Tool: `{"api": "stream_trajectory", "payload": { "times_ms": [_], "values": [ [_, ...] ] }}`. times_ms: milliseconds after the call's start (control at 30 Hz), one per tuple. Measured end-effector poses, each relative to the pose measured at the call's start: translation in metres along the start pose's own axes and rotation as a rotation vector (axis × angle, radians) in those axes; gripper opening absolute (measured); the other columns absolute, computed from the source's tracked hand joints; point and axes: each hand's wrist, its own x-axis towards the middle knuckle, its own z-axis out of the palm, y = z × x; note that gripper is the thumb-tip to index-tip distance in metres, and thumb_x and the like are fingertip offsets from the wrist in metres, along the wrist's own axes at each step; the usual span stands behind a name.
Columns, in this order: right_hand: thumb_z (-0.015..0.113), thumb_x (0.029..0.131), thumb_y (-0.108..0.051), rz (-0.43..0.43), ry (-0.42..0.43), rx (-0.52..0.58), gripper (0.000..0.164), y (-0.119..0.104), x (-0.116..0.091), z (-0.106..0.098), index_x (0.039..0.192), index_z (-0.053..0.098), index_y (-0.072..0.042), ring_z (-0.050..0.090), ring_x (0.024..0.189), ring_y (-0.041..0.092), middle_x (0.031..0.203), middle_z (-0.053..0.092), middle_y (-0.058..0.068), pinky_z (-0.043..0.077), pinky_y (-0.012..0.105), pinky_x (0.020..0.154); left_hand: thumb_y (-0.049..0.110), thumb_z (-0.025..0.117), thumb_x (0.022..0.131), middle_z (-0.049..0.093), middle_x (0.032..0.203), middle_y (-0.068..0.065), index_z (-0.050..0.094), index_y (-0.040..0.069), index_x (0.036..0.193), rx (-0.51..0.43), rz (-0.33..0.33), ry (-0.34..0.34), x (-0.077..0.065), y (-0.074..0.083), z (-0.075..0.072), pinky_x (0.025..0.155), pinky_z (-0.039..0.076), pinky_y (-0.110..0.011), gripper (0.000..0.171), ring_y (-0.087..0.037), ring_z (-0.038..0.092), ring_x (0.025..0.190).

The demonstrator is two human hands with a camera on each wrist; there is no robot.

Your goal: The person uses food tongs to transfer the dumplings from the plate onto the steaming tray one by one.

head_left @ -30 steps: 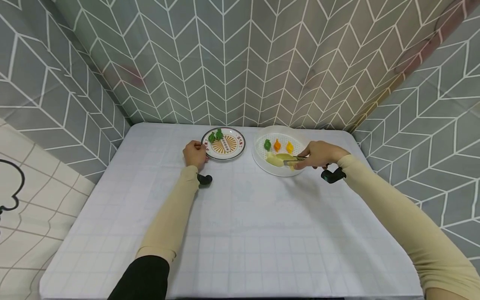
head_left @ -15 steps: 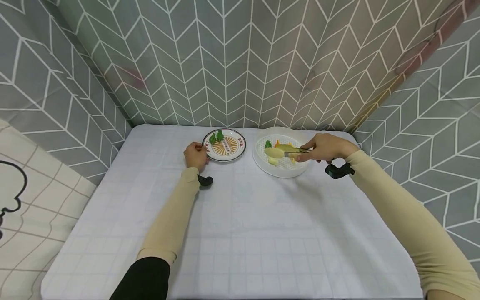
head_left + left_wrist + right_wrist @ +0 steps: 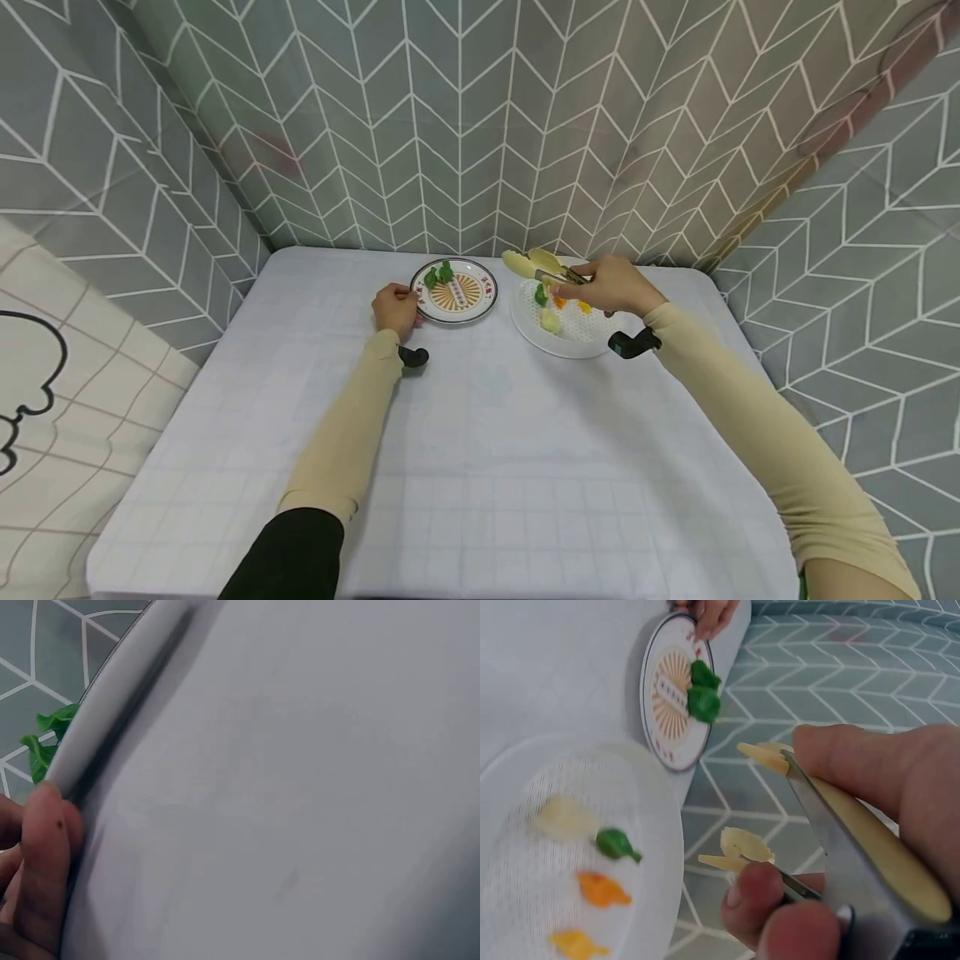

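Observation:
My left hand (image 3: 396,310) pinches the left rim of a patterned plate (image 3: 477,304), thumb at the edge in the left wrist view. Two green leafy pieces (image 3: 703,694) lie on this plate. Tongs (image 3: 829,840) with yellow tips are gripped in my right hand (image 3: 611,287), raised over the far side of a white round dish (image 3: 536,337) with a perforated base. The tips stand spread apart, with nothing seen between them. Inside the dish are a pale yellow-green piece (image 3: 550,321) and small green (image 3: 615,844), orange (image 3: 600,889) and yellow (image 3: 577,945) pepper-shaped pieces.
A white cloth (image 3: 480,433) covers the table. Grey curtains (image 3: 480,125) with a white zigzag pattern stand close behind the plate and dish and along both sides. A narrow gap of cloth separates plate and dish.
The tongs have lifted off the dish and swung up and left toward its far edge, their tips spread. The pale piece stays behind in the dish. My left hand keeps its place at the plate.

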Motion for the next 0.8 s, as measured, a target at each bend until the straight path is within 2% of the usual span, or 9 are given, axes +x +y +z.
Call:
{"api": "stream_trajectory", "payload": {
  "times_ms": [267, 433, 500, 633, 800],
  "values": [
    [0.068, 0.095, -0.064, -0.006, -0.02, 0.032, 0.079, -0.031, 0.027, 0.022, 0.152, 0.058, -0.011, 0.056, 0.05, 0.014, 0.063, 0.058, -0.004, 0.046, 0.026, 0.048, 0.008, 0.057, 0.105, 0.067, 0.097, -0.016, 0.064, -0.008, 0.129, -0.035, -0.014, -0.028, -0.001, 0.004, -0.005, 0.043, 0.048, -0.015, 0.03, -0.001, 0.056, 0.041],
    [0.068, 0.094, -0.065, -0.002, -0.033, 0.048, 0.08, -0.049, 0.048, 0.039, 0.154, 0.057, -0.013, 0.053, 0.049, 0.011, 0.059, 0.047, -0.007, 0.044, 0.025, 0.048, 0.01, 0.058, 0.105, 0.067, 0.106, -0.019, 0.064, -0.006, 0.13, -0.047, -0.061, -0.037, 0.005, 0.0, -0.006, 0.046, 0.051, -0.015, 0.03, -0.002, 0.059, 0.045],
    [0.069, 0.094, -0.064, 0.004, -0.025, 0.064, 0.08, -0.057, 0.056, 0.045, 0.154, 0.057, -0.013, 0.052, 0.049, 0.011, 0.066, 0.05, -0.005, 0.045, 0.024, 0.048, 0.011, 0.059, 0.106, 0.068, 0.112, -0.019, 0.064, -0.004, 0.131, -0.054, -0.087, -0.044, 0.007, -0.001, -0.005, 0.047, 0.052, -0.015, 0.03, -0.003, 0.06, 0.046],
    [0.07, 0.094, -0.061, 0.029, -0.026, 0.073, 0.078, -0.067, 0.07, 0.057, 0.153, 0.058, -0.011, 0.053, 0.05, 0.011, 0.088, 0.066, 0.005, 0.046, 0.024, 0.049, 0.012, 0.059, 0.106, 0.069, 0.119, -0.02, 0.064, -0.003, 0.132, -0.058, -0.124, -0.059, 0.01, -0.001, -0.005, 0.049, 0.052, -0.016, 0.031, -0.003, 0.061, 0.049],
    [0.066, 0.097, -0.062, 0.053, -0.073, 0.06, 0.077, -0.073, 0.084, 0.072, 0.152, 0.058, -0.009, 0.06, 0.054, 0.011, 0.11, 0.077, 0.017, 0.051, 0.025, 0.054, 0.01, 0.06, 0.104, 0.067, 0.112, -0.017, 0.065, -0.003, 0.129, -0.083, -0.148, -0.065, 0.012, 0.0, -0.006, 0.049, 0.054, -0.016, 0.029, -0.004, 0.061, 0.049]
  ]
}}
